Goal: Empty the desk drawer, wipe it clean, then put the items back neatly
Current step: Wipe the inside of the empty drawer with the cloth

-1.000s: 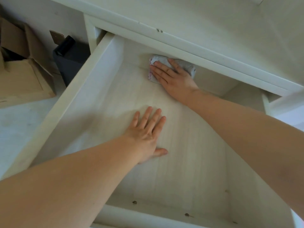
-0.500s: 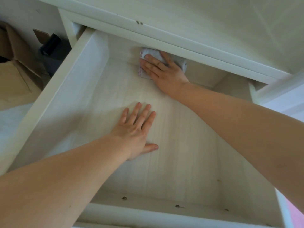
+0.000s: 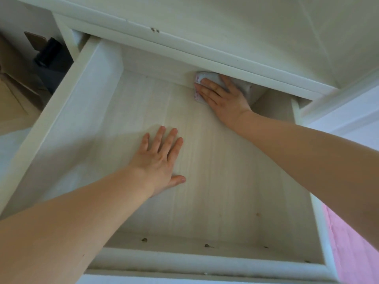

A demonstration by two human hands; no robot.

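Currently wiping step: drawer (image 3: 86, 111) emptied. Right hand (image 3: 222, 99), fingers straight, presses cloth (image 3: 207, 77) at far right corner of drawer floor. Left hand (image 3: 161, 160) flat, braces mid-floor. Next: likely sweep toward near edge.

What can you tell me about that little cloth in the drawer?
The cloth is small, pale grey-white, with pinkish speckles along its left edge. It looks soft and folded into a pad. It lies on the drawer floor at the back, against the back wall and partly under the desk's edge. The right hand presses flat on it with straight fingers, covering much of it.
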